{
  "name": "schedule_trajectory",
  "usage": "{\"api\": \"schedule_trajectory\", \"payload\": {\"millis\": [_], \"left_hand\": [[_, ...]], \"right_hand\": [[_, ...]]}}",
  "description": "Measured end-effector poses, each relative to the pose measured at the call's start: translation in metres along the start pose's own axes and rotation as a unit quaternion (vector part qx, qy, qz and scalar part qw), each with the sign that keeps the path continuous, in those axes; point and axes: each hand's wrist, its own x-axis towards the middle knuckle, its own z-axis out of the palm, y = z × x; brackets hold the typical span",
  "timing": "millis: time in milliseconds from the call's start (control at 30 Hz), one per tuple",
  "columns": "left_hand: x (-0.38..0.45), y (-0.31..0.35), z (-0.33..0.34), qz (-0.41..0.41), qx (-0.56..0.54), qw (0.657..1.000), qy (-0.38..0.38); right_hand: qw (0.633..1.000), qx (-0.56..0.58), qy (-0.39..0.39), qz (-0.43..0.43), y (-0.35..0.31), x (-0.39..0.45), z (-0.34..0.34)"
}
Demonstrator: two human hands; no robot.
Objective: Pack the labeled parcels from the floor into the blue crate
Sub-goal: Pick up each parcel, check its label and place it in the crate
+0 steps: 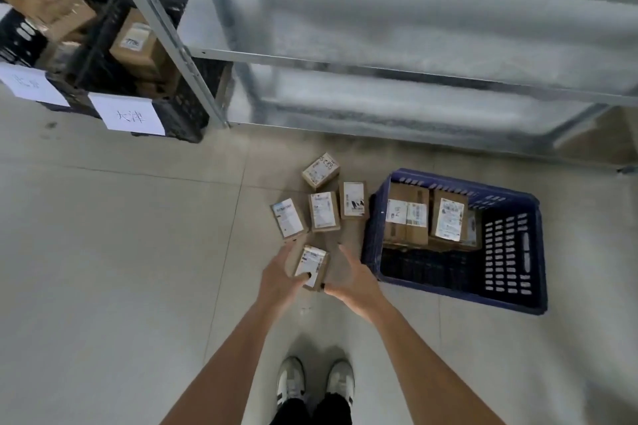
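Left hand fingers holding a small parcel, right hand fingers wide — blue crate beside.

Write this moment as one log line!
left hand: holding small parcel | right hand: open beside it | floor: four parcels left | blue crate: partly filled

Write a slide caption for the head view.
Left hand lifts a parcel; four parcels lie beside the crate.

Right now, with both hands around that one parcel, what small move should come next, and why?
Probably close the right hand onto the parcel and carry it right to the blue crate. The left hand already has a thumb on its label, the right is open beside it, and the crate's near half looks bare. Four parcels remain on the floor.
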Motion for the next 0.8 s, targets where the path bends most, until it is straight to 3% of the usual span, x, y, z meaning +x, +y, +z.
{"api": "schedule_trajectory", "payload": {"millis": [467,800], "left_hand": [[0.256,-0.224,0.144,-0.048,-0.032,0.998,-0.03],[0.322,-0.259,0.191,-0.011,-0.048,0.998,-0.042]], "right_hand": [[0.991,0.081,0.025,0.102,0.225,0.277,0.134],[0.985,0.145,0.039,0.088,0.261,0.352,0.165]]}}
